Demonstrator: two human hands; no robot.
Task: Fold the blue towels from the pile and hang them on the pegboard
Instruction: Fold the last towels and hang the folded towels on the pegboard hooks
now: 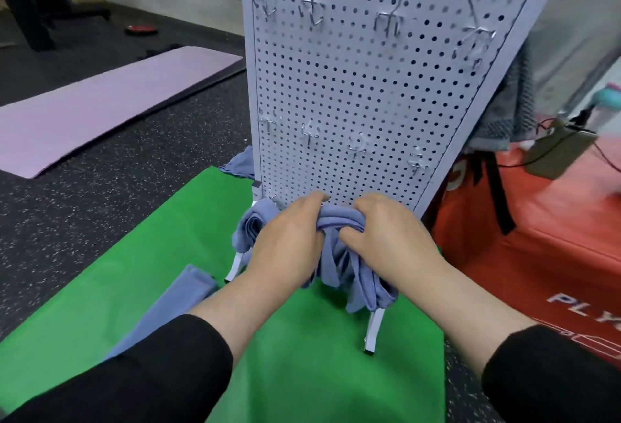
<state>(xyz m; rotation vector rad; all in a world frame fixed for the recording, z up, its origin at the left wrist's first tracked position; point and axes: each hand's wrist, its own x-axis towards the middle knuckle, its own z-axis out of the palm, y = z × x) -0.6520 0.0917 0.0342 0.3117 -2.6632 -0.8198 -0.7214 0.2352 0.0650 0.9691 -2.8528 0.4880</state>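
I see my left hand (285, 237) and my right hand (386, 231) both squeezing a bunched blue towel (339, 221) at the bottom of the white pegboard (369, 86). Another blue towel (178, 301) lies on the green cloth (302, 372) on the floor.

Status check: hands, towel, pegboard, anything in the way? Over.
Both hands, left and right, gripping a bunched blue towel at the pegboard's bottom edge. Another towel already draped at its left. Upper hooks bare. Nothing blocking.
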